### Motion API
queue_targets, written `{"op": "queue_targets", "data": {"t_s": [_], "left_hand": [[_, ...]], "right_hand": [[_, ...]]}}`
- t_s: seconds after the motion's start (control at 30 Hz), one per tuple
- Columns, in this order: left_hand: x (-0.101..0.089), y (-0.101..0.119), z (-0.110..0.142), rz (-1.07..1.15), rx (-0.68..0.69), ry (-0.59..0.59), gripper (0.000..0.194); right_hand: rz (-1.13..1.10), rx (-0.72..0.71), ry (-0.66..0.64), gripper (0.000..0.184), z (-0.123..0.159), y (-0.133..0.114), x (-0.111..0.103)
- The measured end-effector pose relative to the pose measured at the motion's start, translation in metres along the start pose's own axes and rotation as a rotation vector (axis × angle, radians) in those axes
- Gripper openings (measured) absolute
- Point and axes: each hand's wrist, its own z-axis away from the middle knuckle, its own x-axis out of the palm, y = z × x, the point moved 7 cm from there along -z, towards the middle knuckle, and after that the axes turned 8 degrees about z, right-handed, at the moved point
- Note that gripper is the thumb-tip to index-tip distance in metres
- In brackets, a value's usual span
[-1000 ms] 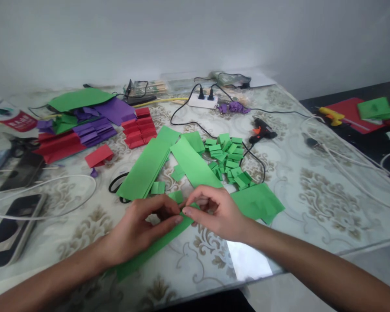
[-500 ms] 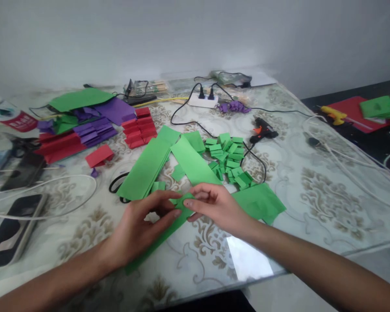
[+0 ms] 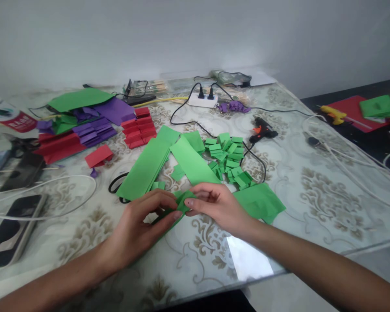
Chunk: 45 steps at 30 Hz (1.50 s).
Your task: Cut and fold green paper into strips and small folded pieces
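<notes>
Here, both hands (image 3: pixel 142 225) pinch green paper strip (image 3: pixel 182 201).

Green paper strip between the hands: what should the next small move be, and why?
Probably pressing the bend flat. The left hand and right hand both have the green paper strip between thumb and fingers, and it appears bent up there; whether its crease is already sharp is too small to tell.

Green paper (image 3: pixel 181 202) in both grips (image 3: pixel 147 222) (image 3: pixel 218 207)
</notes>
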Motion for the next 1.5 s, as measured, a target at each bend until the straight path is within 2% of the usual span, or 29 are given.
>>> {"op": "queue_targets", "data": {"t_s": [0.27, 0.5, 0.63, 0.73, 0.87, 1.1, 1.3, 1.5], "left_hand": [[0.002, -0.007, -0.003, 0.111, -0.104, -0.013, 0.023], [0.001, -0.010, -0.002, 0.074, -0.170, 0.025, 0.023], [-0.002, -0.007, -0.001, 0.022, -0.094, 0.070, 0.013], [-0.003, 0.002, 0.001, -0.067, 0.005, 0.050, 0.007], [-0.002, 0.014, 0.005, -0.224, 0.085, -0.016, 0.033], [-0.003, 0.020, 0.007, -0.355, 0.129, -0.057, 0.042], [-0.007, 0.018, 0.006, -0.374, 0.135, -0.031, 0.037], [-0.009, 0.015, 0.006, -0.354, 0.109, -0.053, 0.037]], "right_hand": [[0.014, -0.030, -0.013, 0.029, 0.003, 0.001, 0.003], [0.061, -0.036, -0.027, 0.029, 0.003, -0.001, 0.007], [0.048, -0.040, -0.043, 0.028, 0.004, -0.001, 0.009], [0.056, -0.041, -0.035, 0.026, 0.004, -0.003, 0.009], [0.062, -0.040, 0.004, 0.030, 0.003, -0.006, 0.005], [0.044, -0.061, 0.047, 0.032, 0.001, -0.009, 0.000], [0.052, -0.057, 0.030, 0.031, 0.001, -0.008, 0.000], [0.012, -0.062, 0.064, 0.031, 0.001, -0.006, -0.002]]}}
